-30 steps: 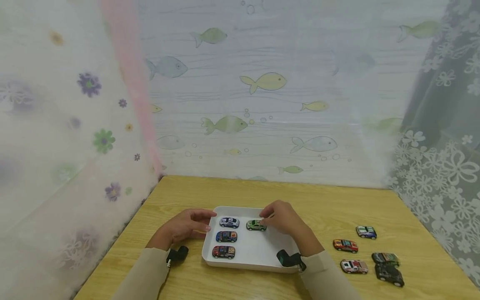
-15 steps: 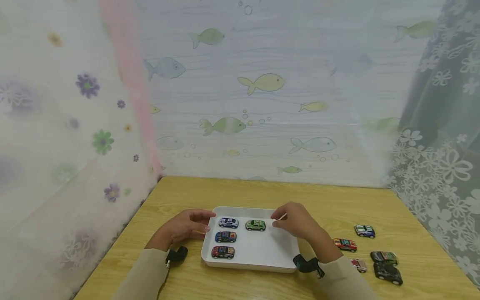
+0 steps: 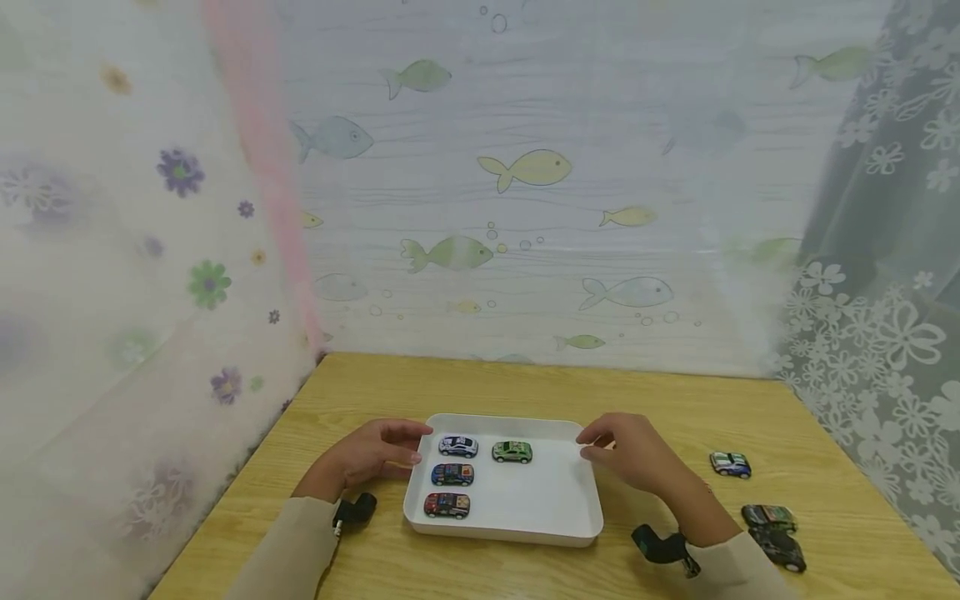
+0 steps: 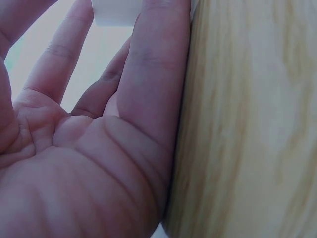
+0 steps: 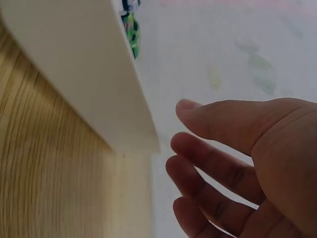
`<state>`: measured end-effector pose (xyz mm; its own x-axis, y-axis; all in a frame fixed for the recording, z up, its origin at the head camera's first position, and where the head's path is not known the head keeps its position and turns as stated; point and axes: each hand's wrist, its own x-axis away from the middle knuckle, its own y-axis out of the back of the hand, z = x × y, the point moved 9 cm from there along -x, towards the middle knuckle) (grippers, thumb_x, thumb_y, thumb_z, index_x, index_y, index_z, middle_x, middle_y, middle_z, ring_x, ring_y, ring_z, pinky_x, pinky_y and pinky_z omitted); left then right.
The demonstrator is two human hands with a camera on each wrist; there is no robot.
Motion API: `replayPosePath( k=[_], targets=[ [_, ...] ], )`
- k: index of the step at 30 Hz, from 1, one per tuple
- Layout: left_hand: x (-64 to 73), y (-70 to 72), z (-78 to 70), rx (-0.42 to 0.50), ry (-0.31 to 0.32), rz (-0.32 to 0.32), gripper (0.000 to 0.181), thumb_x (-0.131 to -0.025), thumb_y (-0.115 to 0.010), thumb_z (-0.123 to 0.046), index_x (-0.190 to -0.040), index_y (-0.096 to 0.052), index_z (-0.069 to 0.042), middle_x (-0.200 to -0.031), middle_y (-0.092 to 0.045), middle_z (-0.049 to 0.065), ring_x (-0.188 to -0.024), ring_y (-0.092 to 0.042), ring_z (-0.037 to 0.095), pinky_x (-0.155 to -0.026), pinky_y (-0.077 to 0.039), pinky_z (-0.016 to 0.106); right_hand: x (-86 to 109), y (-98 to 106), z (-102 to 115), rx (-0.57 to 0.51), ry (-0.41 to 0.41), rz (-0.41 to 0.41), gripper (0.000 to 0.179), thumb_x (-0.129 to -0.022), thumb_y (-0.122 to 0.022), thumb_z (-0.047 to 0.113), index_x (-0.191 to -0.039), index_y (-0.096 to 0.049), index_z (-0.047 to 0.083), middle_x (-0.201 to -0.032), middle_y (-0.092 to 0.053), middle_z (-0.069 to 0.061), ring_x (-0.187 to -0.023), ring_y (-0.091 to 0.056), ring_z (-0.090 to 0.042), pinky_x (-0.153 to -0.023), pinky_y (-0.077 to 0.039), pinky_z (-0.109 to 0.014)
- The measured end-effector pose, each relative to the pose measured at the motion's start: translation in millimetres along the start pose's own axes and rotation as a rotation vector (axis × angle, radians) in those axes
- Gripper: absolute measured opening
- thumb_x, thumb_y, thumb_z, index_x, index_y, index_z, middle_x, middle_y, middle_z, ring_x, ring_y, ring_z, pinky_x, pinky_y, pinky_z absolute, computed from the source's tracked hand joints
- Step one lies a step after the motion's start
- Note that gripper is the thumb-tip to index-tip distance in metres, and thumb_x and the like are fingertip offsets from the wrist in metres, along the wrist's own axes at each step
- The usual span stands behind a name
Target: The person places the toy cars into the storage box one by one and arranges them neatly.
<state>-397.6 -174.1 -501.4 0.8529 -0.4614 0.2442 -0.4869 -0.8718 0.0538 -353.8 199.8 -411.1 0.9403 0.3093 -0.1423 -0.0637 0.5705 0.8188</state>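
Observation:
A white tray (image 3: 525, 533) sits on the table with several toy cars in it. Down its left side stand a white-and-blue car (image 3: 458, 447), a blue car (image 3: 452, 474) and a red-and-black car (image 3: 447, 505). A green toy car (image 3: 512, 452) is to the right of the white-and-blue one. My left hand (image 3: 378, 450) rests at the tray's left rim, its fingers (image 4: 156, 59) extended along the table toward the tray wall. Just beyond the right rim, my right hand (image 3: 630, 450) hovers, loosely bent fingers (image 5: 185, 171) holding nothing.
Right of my right arm lie a white, green and blue toy car (image 3: 731, 464), a dark green one (image 3: 769, 517) and a black one (image 3: 780, 547) against it. A fish-print curtain (image 3: 540, 250) hangs behind the wooden table (image 3: 420, 383).
My right hand has let go of the green car and moved right, past the tray's right rim. Its arm now hides the orange and the white-and-red cars. The left hand has stayed put.

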Motion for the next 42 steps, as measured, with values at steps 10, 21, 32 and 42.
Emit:
replayPosePath(
  k=[10,21,32,42],
  targets=[
    [1.0,-1.4,0.0,0.002,0.0,-0.009,0.054,-0.09,-0.081,-0.01,-0.141,-0.063,-0.009,-0.148,-0.057,0.014,-0.126,-0.062,0.026,-0.098,-0.059,0.045,31.2,28.6,-37.4,0.052,-0.016,-0.029,0.015,-0.094,-0.077,0.024,-0.107,-0.08,0.017,-0.108,-0.074,0.004,-0.095,-0.068,-0.017,-0.079,-0.061,-0.04],
    [0.1,-0.6,1.6,0.007,-0.021,0.016,0.053,-0.091,-0.079,-0.009,-0.142,-0.063,-0.007,-0.148,-0.058,0.014,-0.126,-0.062,0.025,-0.099,-0.059,0.046,60.8,52.1,-86.0,-0.005,-0.07,-0.008,0.037,-0.095,-0.074,0.042,-0.121,-0.076,0.016,-0.122,-0.072,-0.003,-0.101,-0.07,-0.019,-0.076,-0.059,-0.025],
    [-0.9,-1.1,-0.8,0.007,-0.016,0.007,0.054,-0.091,-0.079,-0.009,-0.142,-0.062,-0.008,-0.149,-0.056,0.015,-0.127,-0.061,0.025,-0.099,-0.059,0.046,75.4,58.3,-109.1,-0.134,-0.088,0.099,0.041,-0.098,-0.072,0.032,-0.131,-0.07,0.007,-0.131,-0.068,-0.016,-0.105,-0.069,-0.017,-0.076,-0.059,-0.026],
    [-0.5,0.3,0.0,-0.003,-0.015,-0.005,0.053,-0.091,-0.078,-0.009,-0.142,-0.063,-0.009,-0.149,-0.057,0.015,-0.126,-0.062,0.026,-0.098,-0.059,0.046,79.6,56.0,-119.0,-0.181,-0.08,0.174,0.042,-0.097,-0.074,0.028,-0.129,-0.07,0.001,-0.125,-0.071,-0.018,-0.097,-0.068,-0.003,-0.075,-0.059,-0.025]
  ],
)
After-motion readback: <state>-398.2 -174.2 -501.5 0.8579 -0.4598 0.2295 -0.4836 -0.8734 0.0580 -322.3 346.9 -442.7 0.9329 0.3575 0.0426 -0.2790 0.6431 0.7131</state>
